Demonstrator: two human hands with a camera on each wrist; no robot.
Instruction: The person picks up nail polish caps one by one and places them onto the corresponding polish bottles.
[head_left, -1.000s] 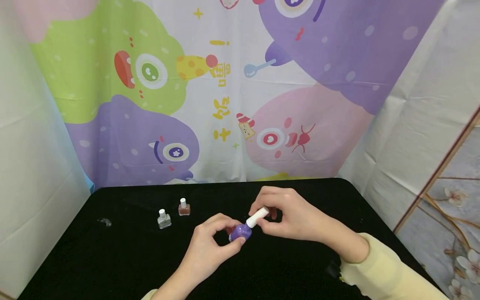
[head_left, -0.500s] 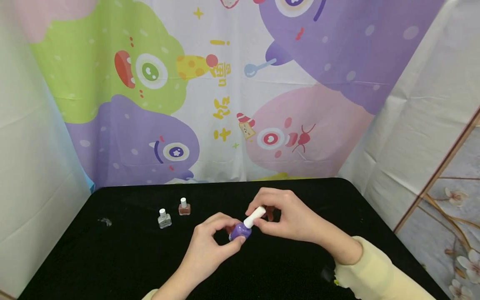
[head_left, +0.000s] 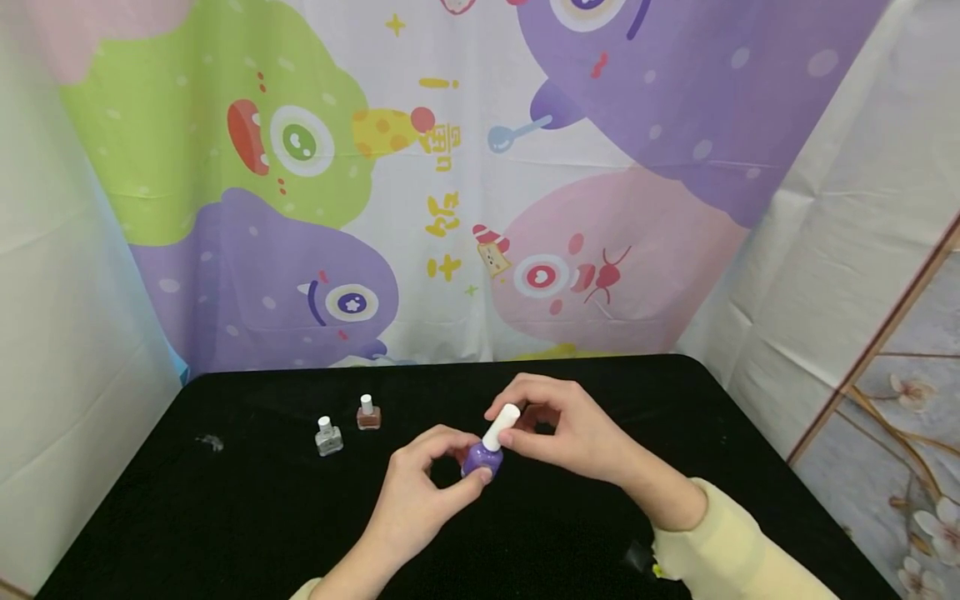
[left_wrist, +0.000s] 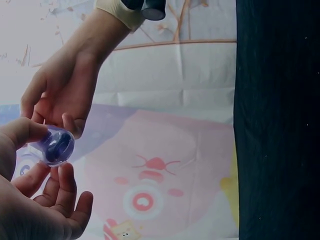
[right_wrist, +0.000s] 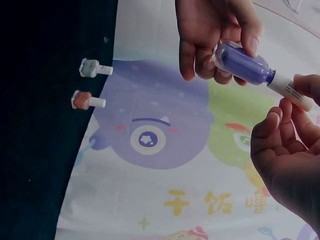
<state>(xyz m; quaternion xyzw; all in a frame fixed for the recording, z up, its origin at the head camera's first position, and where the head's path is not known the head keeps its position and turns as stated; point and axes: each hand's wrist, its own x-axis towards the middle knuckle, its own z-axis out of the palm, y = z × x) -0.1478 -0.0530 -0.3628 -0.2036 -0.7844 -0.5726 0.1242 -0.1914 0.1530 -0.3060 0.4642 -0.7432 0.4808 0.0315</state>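
Observation:
My left hand [head_left: 412, 483] holds a purple nail polish bottle [head_left: 482, 460] between thumb and fingers, above the table. The bottle's round base [left_wrist: 59, 150] faces the left wrist camera. My right hand [head_left: 573, 429] pinches the long white cap [head_left: 501, 427] with thumb and fingers. In the right wrist view the cap sits at the bottle's neck, where a short dark purple band [right_wrist: 270, 76] shows between cap and glass. Bottle and cap lean a little to the right in the head view.
Farther back on the black table [head_left: 247, 517] stand a clear or silvery nail polish bottle [head_left: 328, 440] and a brownish-pink one [head_left: 368, 417], both white-capped. A small clear smear or scrap [head_left: 211, 442] lies at left. Behind the table hangs a cartoon-print curtain [head_left: 435, 317].
My right hand has shifted left with the cap, which now stands more upright. The bottle has tilted upright with it. My left hand has barely moved.

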